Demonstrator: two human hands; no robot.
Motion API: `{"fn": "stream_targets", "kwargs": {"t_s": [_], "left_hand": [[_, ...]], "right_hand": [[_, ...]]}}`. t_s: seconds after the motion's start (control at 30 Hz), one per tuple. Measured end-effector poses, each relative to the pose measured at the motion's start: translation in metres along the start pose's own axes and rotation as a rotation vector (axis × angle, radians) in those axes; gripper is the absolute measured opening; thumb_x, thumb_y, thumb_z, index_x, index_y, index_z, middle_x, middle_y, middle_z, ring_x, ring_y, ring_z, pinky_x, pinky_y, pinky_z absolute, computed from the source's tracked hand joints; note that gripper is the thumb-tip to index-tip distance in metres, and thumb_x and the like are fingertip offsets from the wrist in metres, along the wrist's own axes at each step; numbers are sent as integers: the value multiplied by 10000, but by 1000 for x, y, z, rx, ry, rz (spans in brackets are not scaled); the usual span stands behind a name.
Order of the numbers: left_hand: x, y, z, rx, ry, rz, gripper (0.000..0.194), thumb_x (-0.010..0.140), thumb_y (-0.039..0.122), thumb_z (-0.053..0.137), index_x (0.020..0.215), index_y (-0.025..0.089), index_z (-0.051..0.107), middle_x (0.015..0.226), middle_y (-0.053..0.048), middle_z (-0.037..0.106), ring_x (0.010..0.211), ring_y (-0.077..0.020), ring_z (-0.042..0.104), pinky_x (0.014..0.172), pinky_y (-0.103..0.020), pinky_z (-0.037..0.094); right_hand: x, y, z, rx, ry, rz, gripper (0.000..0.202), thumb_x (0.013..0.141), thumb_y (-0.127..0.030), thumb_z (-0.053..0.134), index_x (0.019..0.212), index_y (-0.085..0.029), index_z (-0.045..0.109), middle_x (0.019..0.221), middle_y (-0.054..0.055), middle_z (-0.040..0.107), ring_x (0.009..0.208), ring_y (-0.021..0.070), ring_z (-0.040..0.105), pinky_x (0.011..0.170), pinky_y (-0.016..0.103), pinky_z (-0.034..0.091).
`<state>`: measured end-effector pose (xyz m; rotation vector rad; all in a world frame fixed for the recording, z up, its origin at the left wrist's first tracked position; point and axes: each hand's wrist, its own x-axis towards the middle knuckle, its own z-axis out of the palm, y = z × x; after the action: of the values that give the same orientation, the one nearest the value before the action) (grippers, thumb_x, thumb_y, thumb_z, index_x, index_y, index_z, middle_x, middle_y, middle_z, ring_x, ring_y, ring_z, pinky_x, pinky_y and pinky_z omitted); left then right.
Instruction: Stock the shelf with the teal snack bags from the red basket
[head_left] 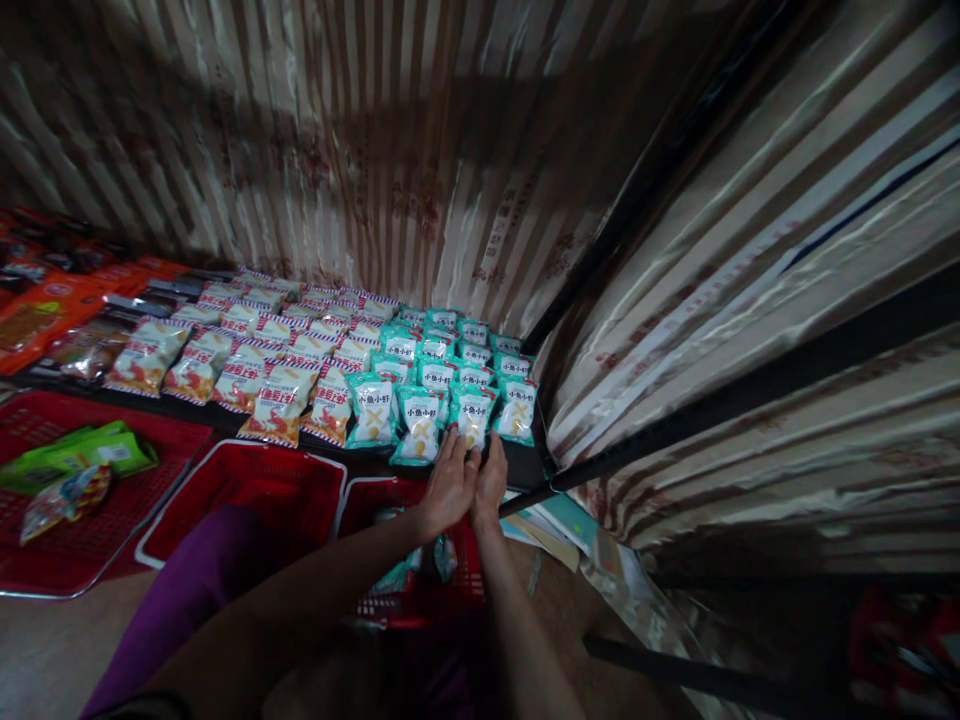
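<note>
A teal and white snack bag (474, 412) leans at the front edge of the shelf, between the fingers of both hands. My left hand (451, 482) is at its lower left corner, and my right hand (491, 478) is at its lower right side, the thumbs close together. The fingertips partly cover the bag's bottom. Rows of the same teal bags (436, 373) stand behind it, with another teal bag (420, 425) to its left and one more teal bag (516, 408) to its right.
Red and white snack bags (279, 400) fill the shelf's middle, with orange packets (52, 315) farther left. Red baskets (247, 462) stand below, one holding green packets (82, 458). A dark metal bar (675, 410) and a striped curtain (750, 300) border the right side.
</note>
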<state>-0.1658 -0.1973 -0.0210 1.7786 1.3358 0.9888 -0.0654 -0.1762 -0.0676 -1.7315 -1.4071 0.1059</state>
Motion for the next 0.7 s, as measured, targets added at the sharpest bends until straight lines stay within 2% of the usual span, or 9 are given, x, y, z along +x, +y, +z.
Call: {"fn": "stream_targets", "kwargs": {"t_s": [0.1, 0.23, 0.37, 0.5, 0.7], "left_hand": [[-2, 5, -5, -2, -3, 36, 491, 915, 294, 300, 1343, 84, 416, 1496, -161, 300, 1417, -242, 200, 1162, -463, 225], [-13, 8, -15, 14, 1, 110, 469, 918, 264, 284, 1323, 82, 438, 1498, -159, 299, 1422, -224, 195, 1165, -447, 222], [-38, -4, -28, 53, 117, 165, 451, 916, 203, 259, 1328, 137, 431, 1530, -103, 243, 1442, -198, 97, 1167, -465, 195], [-55, -20, -36, 95, 247, 114, 463, 907, 178, 269, 1349, 118, 392, 1539, -123, 203, 1445, -203, 67, 1166, -472, 177], [-45, -29, -42, 117, 256, 8, 503, 899, 206, 317, 1379, 60, 339, 1510, -191, 244, 1420, -253, 188, 1151, -475, 222]], "right_hand": [[-1, -2, -2, -4, -11, -9, 550, 870, -366, 297, 1349, -124, 416, 1339, 167, 498, 1237, 261, 440, 1031, 452, 348], [-3, -10, -6, -31, 29, -28, 562, 889, -386, 293, 1325, -60, 434, 1354, 216, 470, 1277, 280, 406, 1044, 479, 339], [-10, -27, -12, -49, 104, -114, 503, 923, -354, 296, 1305, -72, 463, 1381, 212, 445, 1321, 266, 365, 1050, 485, 343], [-23, -45, -10, -11, 82, -227, 448, 946, -309, 286, 1290, -105, 489, 1340, 179, 501, 1308, 227, 400, 1050, 458, 364], [-37, -57, 9, 57, -53, -203, 495, 936, -386, 283, 1276, -117, 521, 1294, 155, 564, 1238, 226, 490, 1030, 445, 398]]}}
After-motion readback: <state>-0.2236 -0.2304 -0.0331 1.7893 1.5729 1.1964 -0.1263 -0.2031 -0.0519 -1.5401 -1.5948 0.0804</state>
